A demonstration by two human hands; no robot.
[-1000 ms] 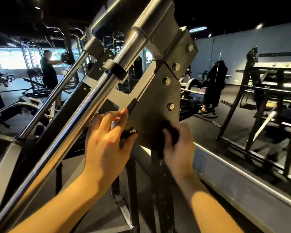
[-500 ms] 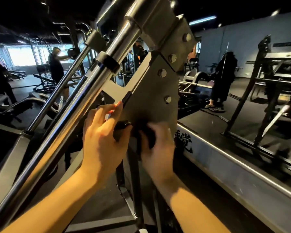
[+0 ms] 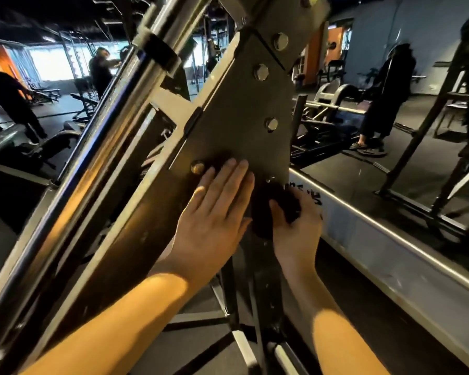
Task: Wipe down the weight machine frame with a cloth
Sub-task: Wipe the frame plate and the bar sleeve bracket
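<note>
A: Step?

B: Mid-wipe on the frame. The right hand [image 3: 295, 228] has its grip clenched round the cloth [image 3: 271, 209], a dark wad, and presses it on the plate [image 3: 238, 109] at the plate's lower right corner, just under a small bolt there.

A: Left hand?

B: The left hand [image 3: 214, 212] lies flat on the plate, fingers straight, grip released, holding nothing. It sits just left of the cloth, fingertips close beside the brass bolt [image 3: 197, 167] low on the plate. Looks like bracing, my guess.

A: Where's the cloth relative to the rest?

B: On the plate's bottom edge, where the plate meets the dark post going down to the floor. The chrome bar [image 3: 111, 125] runs diagonally, well left of the plate.

A: How far along?

B: Can't tell what's clean; the frame is blurred and dim. Judging by position, the lower plate is in hand; the upper bolts, bar and post probably remain.

A: Next move needs?

B: Likely sweep the cloth along the plate, up or across, keeping pressure and working round the bolt heads. The left hand is in the path, so it would have to shift first.

A: Anything else?

B: People and other machines behind the plate, not involved.
</note>
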